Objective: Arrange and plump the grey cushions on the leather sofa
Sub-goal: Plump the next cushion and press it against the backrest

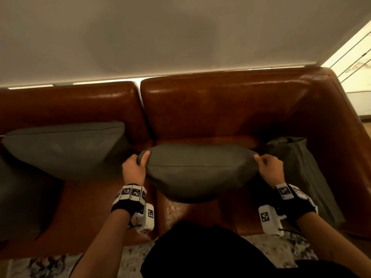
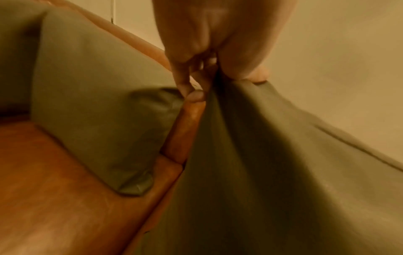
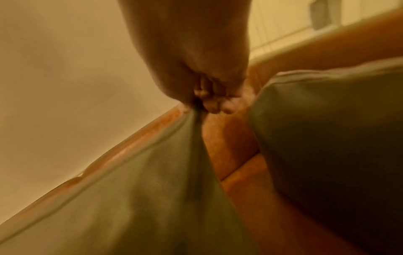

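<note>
looks like a home living room: shiny brown leather sofa (image 1: 230,101), plain pale wall (image 1: 160,33) at 12 o'clock, mottled rug (image 1: 50,263) at 7.

A plain pale wall (image 1: 180,33) rises beyond both grips, behind everything else in view. Far right of the right grip, a lit marble-like panel (image 1: 353,63) stands with thin dark cords (image 1: 359,57) running slantwise across it. Below the grips, at the near edge, a mottled dark-and-white rug (image 1: 46,265) covers the floor. Between the forearms hangs black clothing (image 1: 200,253). In the right wrist view a small grey wall plate (image 3: 319,14) shows, blurred.
</note>
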The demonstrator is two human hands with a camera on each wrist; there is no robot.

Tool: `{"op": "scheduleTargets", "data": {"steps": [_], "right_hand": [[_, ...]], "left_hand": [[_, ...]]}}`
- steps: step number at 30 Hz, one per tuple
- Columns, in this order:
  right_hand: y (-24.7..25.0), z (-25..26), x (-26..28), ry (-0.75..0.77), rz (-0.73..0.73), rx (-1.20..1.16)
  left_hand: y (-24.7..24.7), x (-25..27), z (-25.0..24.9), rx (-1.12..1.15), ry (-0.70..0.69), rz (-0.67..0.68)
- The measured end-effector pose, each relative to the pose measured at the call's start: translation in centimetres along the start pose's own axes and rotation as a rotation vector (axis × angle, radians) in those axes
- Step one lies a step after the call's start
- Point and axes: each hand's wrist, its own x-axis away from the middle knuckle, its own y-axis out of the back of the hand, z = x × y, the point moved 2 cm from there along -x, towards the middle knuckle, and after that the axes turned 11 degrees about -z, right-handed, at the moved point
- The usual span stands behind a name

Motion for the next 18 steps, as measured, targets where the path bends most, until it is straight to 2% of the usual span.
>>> {"op": "scheduleTargets", "data": {"steps": [2,3,4,6,7,9,10,12,13,15,16,18], "right_hand": [[-0.2,0.4,-0.5,-0.025,0.054,0.235],[-0.5,1.2,-0.2,0.053,0.064,0.348],[-1.1,2.7,0.5,0.199,0.074,0.375],[-2.8,7.0,3.2,0.521,0.200,0.248],[-3.7,8.9,4.7,0.627,0.292,0.191],[-5.3,10.7,6.0,0.696,0.370,0.106],[-5.7,10.9,5.9,0.700,0.329,0.053],[-5.6,10.6,5.5,0.707,0.205,-0.037],[-5.2,10.6,5.5,0.684,0.186,-0.083],[-3.5,11.2,5.7,0.647,0.191,-0.192],[-2.3,11.8,5.8,0.634,0.192,-0.279],[0.6,12.7,5.9,0.552,0.207,-0.503]], "left_hand": [[-0.8,0.6,-1.1,-0.022,-0.100,0.038],[-1.2,1.2,-2.1,-0.026,-0.146,0.061],[-1.4,1.9,-3.6,-0.023,-0.203,0.083],[-2.1,3.8,-6.9,-0.012,-0.340,0.125],[-2.5,4.8,-8.6,-0.011,-0.415,0.141],[-2.5,6.5,-11.2,0.032,-0.482,0.171],[-2.2,6.7,-11.5,0.124,-0.439,0.173],[-0.6,5.4,-10.3,0.405,-0.179,0.100],[0.1,4.1,-8.5,0.467,-0.035,0.042],[1.3,1.3,-3.4,0.337,0.184,-0.031],[1.8,0.1,-0.6,0.198,0.284,-0.007],[2.6,-0.9,4.3,-0.094,0.525,0.122]]}}
